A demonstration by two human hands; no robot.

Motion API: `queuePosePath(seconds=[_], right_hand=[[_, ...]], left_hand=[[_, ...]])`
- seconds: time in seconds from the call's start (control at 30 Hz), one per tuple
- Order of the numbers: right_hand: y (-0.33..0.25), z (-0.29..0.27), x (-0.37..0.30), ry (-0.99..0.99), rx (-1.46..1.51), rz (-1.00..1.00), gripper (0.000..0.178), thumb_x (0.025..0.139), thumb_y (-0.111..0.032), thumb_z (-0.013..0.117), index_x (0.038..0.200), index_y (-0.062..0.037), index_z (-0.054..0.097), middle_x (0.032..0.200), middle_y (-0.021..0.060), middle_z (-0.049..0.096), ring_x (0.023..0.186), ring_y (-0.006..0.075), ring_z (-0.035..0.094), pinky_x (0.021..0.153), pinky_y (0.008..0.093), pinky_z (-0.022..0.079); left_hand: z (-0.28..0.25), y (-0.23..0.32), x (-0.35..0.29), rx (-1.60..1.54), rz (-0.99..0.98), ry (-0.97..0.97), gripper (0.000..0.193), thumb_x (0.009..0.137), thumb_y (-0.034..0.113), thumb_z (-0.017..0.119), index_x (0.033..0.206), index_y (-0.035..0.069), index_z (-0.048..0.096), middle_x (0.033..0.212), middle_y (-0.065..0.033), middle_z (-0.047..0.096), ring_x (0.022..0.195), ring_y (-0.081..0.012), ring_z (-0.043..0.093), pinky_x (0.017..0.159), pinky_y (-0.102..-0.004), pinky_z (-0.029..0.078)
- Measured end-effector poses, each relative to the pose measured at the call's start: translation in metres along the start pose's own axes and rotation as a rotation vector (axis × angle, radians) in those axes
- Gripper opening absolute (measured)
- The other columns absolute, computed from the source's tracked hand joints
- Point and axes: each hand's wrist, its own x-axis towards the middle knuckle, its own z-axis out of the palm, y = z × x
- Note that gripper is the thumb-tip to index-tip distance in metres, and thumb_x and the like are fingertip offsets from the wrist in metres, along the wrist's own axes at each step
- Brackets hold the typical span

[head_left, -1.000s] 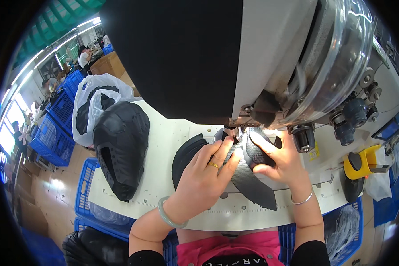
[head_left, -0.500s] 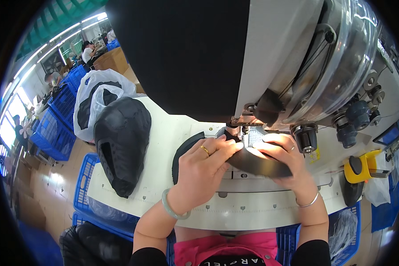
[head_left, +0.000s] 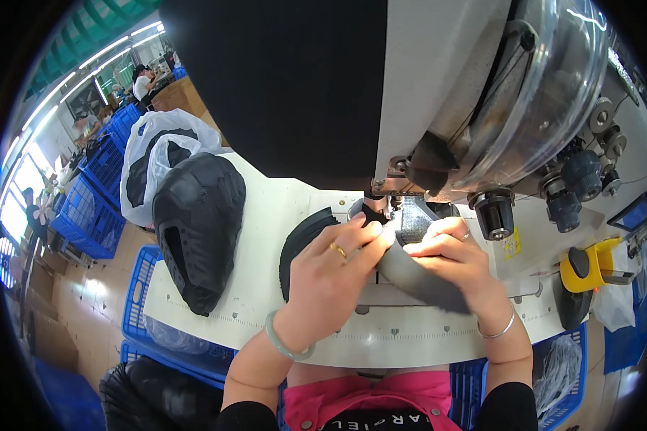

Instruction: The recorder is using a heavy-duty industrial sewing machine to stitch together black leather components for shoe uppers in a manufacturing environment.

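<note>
A curved dark grey shoe piece (head_left: pixel 425 281) lies under the lit needle area of a sewing machine (head_left: pixel 394 202). My left hand (head_left: pixel 331 267), with a gold ring, pinches its left edge close to the presser foot. With thumb and fingers closed, my right hand (head_left: pixel 459 262) grips the right side of the same piece. A textured grey strip (head_left: pixel 413 219) shows between the hands, just below the foot. Another black curved piece (head_left: pixel 303 241) sits on the table left of my left hand. My fingers hide part of the seam.
A stack of black shoe uppers (head_left: pixel 198 230) lies on the white table (head_left: pixel 266 208) at left, beside a white plastic bag (head_left: pixel 140 144). A yellow holder (head_left: pixel 589 269) stands at right. Blue crates (head_left: pixel 140 287) flank the table, and people sit in the far left background.
The grey piece has turned, its free end swinging down toward me. My right hand has closed its fingers more tightly and shifted on the piece. My left hand stays near the foot.
</note>
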Motion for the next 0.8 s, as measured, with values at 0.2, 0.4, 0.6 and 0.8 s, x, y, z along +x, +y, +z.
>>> queuePosePath(seconds=[0.2, 0.4, 0.6, 0.8], right_hand=[[0.007, 0.007, -0.002, 0.049, 0.024, -0.030, 0.026, 0.066, -0.023, 0.081, 0.083, -0.0046, 0.073, 0.092, 0.0037, 0.072, 0.088, 0.0238, 0.056, 0.079, 0.0333, 0.048], [0.007, 0.010, 0.001, 0.126, 0.049, -0.012, 0.026, 0.065, -0.025, 0.082, 0.082, -0.0061, 0.074, 0.089, 0.0028, 0.072, 0.086, 0.0220, 0.056, 0.078, 0.0327, 0.048], [0.014, 0.012, -0.004, 0.179, 0.046, 0.010, 0.024, 0.065, -0.023, 0.082, 0.083, -0.0096, 0.073, 0.089, 0.0025, 0.073, 0.086, 0.0222, 0.062, 0.082, 0.0358, 0.047], [0.016, 0.018, 0.004, 0.214, -0.007, -0.058, 0.020, 0.065, -0.019, 0.079, 0.080, -0.0098, 0.070, 0.090, 0.0045, 0.072, 0.088, 0.0232, 0.062, 0.081, 0.0366, 0.048]], left_hand=[[0.000, -0.003, -0.006, 0.190, 0.139, -0.013, 0.035, 0.068, 0.005, 0.072, 0.103, 0.005, 0.072, 0.106, -0.0079, 0.069, 0.104, -0.0297, 0.066, 0.087, -0.0369, 0.057], [0.003, -0.008, -0.010, 0.183, 0.196, -0.038, 0.032, 0.073, 0.005, 0.063, 0.103, 0.001, 0.071, 0.112, -0.0112, 0.063, 0.111, -0.0318, 0.060, 0.089, -0.0386, 0.056], [0.003, -0.001, -0.001, 0.171, 0.148, -0.058, 0.033, 0.070, 0.003, 0.069, 0.103, 0.001, 0.070, 0.107, -0.0096, 0.067, 0.107, -0.0304, 0.064, 0.090, -0.0379, 0.056], [0.001, -0.007, 0.005, 0.150, 0.146, -0.073, 0.034, 0.073, 0.003, 0.066, 0.107, 0.001, 0.069, 0.113, -0.0085, 0.062, 0.108, -0.0297, 0.063, 0.088, -0.0380, 0.055]])
